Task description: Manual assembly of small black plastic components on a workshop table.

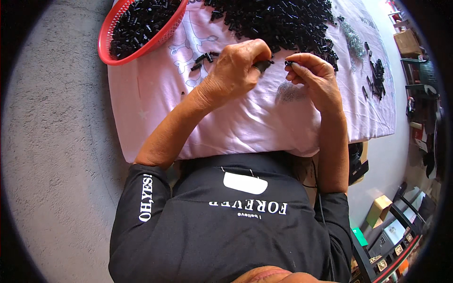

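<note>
Black piece (288, 62): small, at the tips of the right thumb and forefinger; a narrow gap parts it from the dark object on its left.
Right hand (317, 78): thumb and forefinger pinching that piece, the rest curled.
Left hand (236, 66): curled around a dark object (262, 65), tip pointing right; its kind I cannot tell.
Silvery bits (289, 92): on the pink cloth (226, 132), on the near side of the right fingers.
Main heap (278, 21): many short black pieces, beyond both hands.
Red basket (126, 60): far left, filled with similar pieces.
Side cluster (377, 78): more black pieces, right of the right hand.
Writing: white lettering (247, 207) across the black shirt (226, 245), upside down; more along the left sleeve (127, 207).
</note>
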`<action>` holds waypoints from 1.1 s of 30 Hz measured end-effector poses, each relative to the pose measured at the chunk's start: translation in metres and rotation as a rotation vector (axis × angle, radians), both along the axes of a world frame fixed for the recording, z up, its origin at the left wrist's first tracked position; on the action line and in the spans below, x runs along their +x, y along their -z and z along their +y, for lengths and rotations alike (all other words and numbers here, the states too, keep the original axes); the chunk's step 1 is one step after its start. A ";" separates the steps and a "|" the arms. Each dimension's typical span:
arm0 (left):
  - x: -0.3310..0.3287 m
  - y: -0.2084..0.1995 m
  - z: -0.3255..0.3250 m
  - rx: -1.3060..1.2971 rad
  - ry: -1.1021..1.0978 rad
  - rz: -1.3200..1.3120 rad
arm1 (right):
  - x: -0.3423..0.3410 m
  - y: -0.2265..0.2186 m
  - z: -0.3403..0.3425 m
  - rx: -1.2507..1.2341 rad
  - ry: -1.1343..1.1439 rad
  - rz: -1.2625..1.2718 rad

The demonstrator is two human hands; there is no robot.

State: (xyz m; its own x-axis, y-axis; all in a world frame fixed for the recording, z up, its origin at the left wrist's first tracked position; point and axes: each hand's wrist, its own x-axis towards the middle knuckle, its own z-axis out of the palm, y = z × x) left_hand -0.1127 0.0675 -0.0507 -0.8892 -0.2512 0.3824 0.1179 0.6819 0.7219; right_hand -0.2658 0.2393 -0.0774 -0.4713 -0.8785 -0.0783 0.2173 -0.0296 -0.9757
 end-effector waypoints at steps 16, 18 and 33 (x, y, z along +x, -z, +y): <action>0.000 0.002 0.015 0.084 0.028 0.095 | 0.001 -0.002 0.000 0.000 -0.091 0.004; 0.000 0.002 0.015 0.025 0.036 0.093 | 0.001 -0.001 0.001 0.008 -0.088 0.007; 0.001 0.004 0.021 0.004 0.058 0.117 | 0.004 0.003 -0.002 -0.032 -0.110 0.046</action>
State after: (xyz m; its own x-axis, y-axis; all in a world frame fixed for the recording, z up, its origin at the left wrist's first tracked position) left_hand -0.1118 0.0887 -0.0544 -0.8514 -0.2025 0.4839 0.2409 0.6685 0.7036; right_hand -0.2620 0.2377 -0.0806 -0.3740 -0.9269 -0.0301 0.1756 -0.0388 -0.9837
